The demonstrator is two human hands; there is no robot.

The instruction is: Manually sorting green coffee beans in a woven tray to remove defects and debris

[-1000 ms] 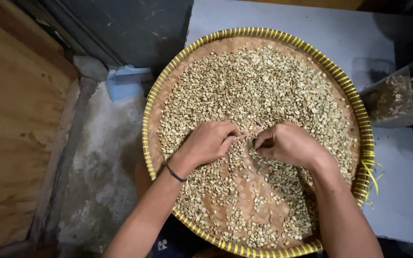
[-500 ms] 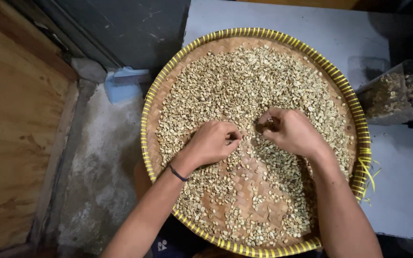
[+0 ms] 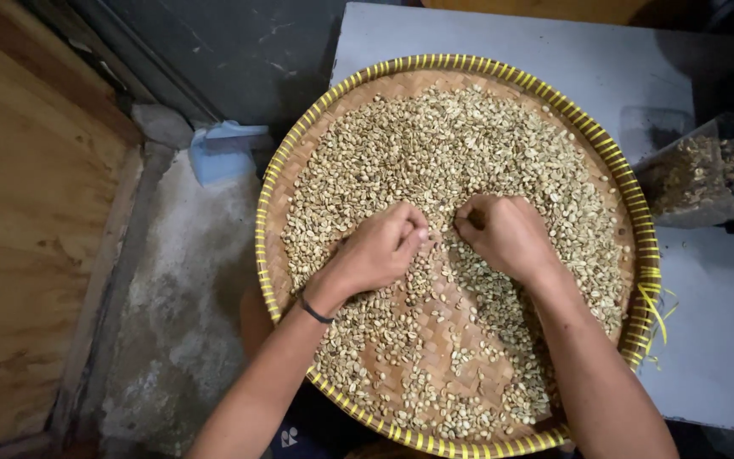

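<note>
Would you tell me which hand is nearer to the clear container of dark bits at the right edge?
Right. The right hand rests mid-tray, closer to the container; the left hand lies farther left.

The one camera is sitting on my head and looking almost straight down, close enough that the round woven tray [image 3: 275,223] is filling most of the picture. My forearms are coming in from the bottom edge. It is also catching the grey tabletop [image 3: 605,59] at the far edge and the concrete floor [image 3: 176,314] on my left.
</note>
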